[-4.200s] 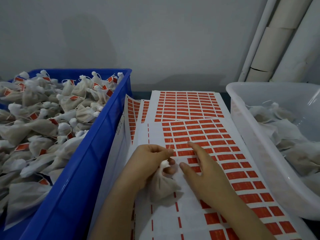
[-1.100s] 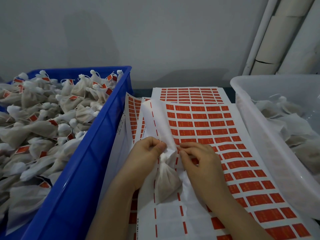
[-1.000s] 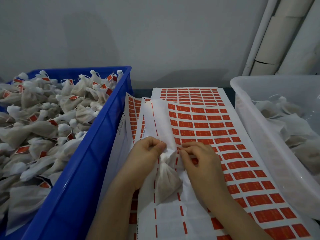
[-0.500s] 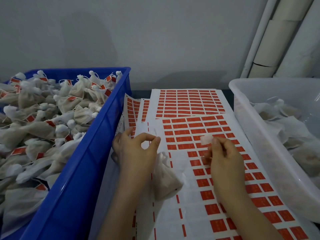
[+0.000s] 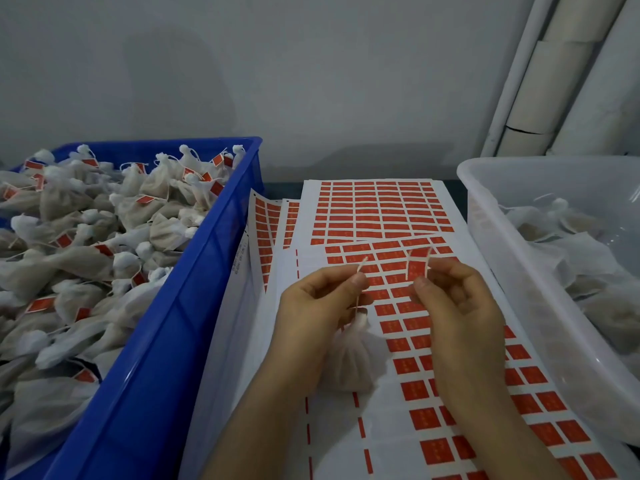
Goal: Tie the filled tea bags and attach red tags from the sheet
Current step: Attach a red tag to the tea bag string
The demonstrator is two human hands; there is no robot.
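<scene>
Grey wall (image 5: 277,81) behind, tabletop spread with tag sheets (image 5: 377,209) between blue crate (image 5: 166,341) and clear tub (image 5: 502,271). Tagging step, judging by the grip: left hand (image 5: 318,317) fingers pinching string (image 5: 362,265) above bag (image 5: 349,365), right hand (image 5: 453,306) fingers pinching peeled tag (image 5: 417,268). Next: fold tag round string end, press shut

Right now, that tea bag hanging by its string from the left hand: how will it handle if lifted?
Likely floppy: the tea bag sags as a soft pouch below its tied neck. Probably light, since the left hand carries it by a thin string alone. Apt to swing, not roll.
</scene>
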